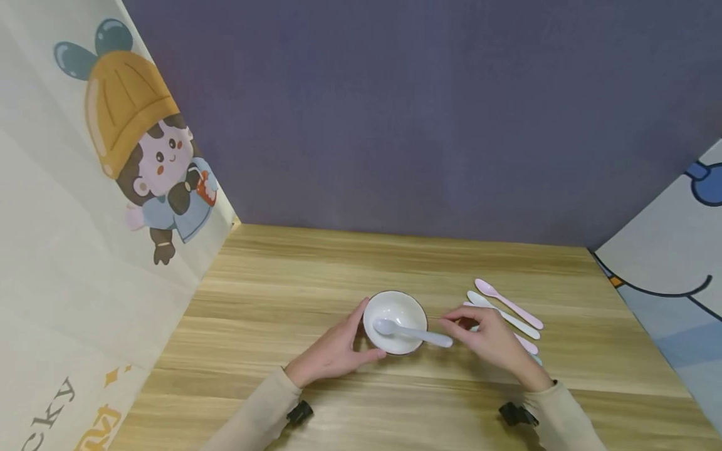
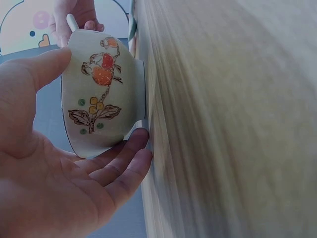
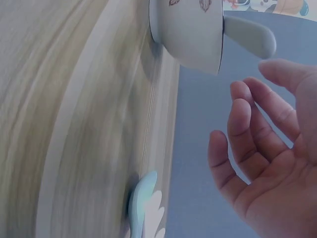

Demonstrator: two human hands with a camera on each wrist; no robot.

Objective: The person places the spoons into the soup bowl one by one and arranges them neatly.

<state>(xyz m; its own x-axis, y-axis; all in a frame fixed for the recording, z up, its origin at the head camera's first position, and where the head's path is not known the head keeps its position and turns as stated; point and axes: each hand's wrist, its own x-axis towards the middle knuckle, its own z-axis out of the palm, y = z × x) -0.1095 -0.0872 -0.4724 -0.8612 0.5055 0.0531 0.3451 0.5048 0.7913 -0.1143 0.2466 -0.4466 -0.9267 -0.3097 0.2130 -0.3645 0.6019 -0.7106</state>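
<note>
A white bowl [image 1: 402,305] with a dark rim stands on the wooden table. My left hand [image 1: 331,352] holds it from the left, thumb at the near side and fingers round the far side. Painted orange fruit and leaves show on the bowl's wall [image 2: 94,87] in the left wrist view. A pale grey-blue spoon [image 1: 420,335] lies in the bowl, its handle sticking out over the right rim. My right hand [image 1: 484,334] hovers just beyond that handle, fingers loosely bent with nothing between them. In the right wrist view a small gap separates the thumb from the handle [image 3: 250,37].
Several more spoons lie to the right, partly under my right hand: a pink spoon [image 1: 509,304] farthest back, a white spoon [image 1: 516,322], a lower pink spoon [image 1: 527,344] and a teal spoon [image 3: 141,198]. A dark wall panel [image 1: 395,125] rises behind the table [image 1: 293,263].
</note>
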